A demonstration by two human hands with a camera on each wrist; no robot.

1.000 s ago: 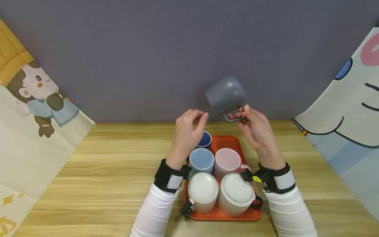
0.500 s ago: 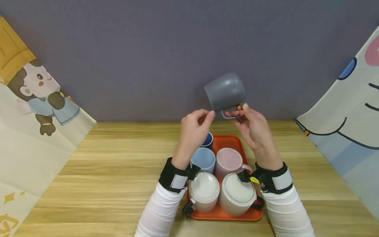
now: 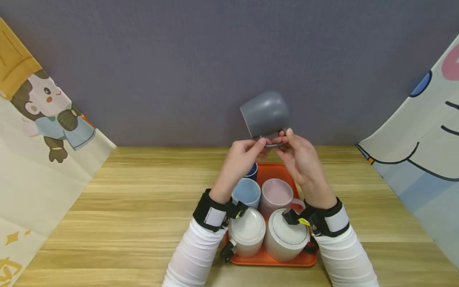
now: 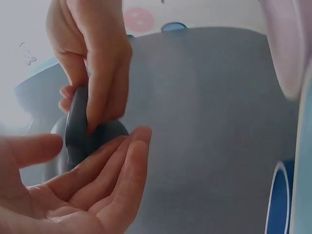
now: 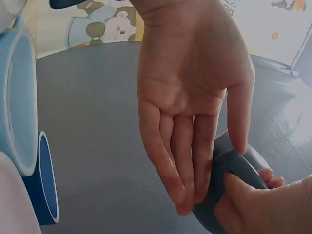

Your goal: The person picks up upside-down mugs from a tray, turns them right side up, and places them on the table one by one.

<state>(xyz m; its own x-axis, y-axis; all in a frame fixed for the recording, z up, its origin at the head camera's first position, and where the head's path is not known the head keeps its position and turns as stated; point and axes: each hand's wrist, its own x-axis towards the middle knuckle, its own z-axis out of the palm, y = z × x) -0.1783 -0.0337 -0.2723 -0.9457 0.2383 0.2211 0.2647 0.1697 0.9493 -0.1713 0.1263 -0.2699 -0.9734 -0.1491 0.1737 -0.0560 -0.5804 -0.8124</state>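
In the head view, a dark grey mug is held up in front of the grey backdrop, tilted on its side with its rim to the left. My right hand pinches its handle between thumb and fingers. My left hand is at the rim end of that handle. In the left wrist view, the left thumb lies right beside the handle, with the left fingers extended on its other side. The right wrist view shows those left fingers fairly straight, partly overlapping the mug.
An orange tray stands on the wooden table below the hands. On it are a dark blue mug, a light blue mug, a pink mug and two white mugs with black handles, one left, one right.
My left hand has moved right to the grey mug's handle. The mug, in my right hand, has tipped closer to level and shifted slightly left. The mugs on the tray stay put.
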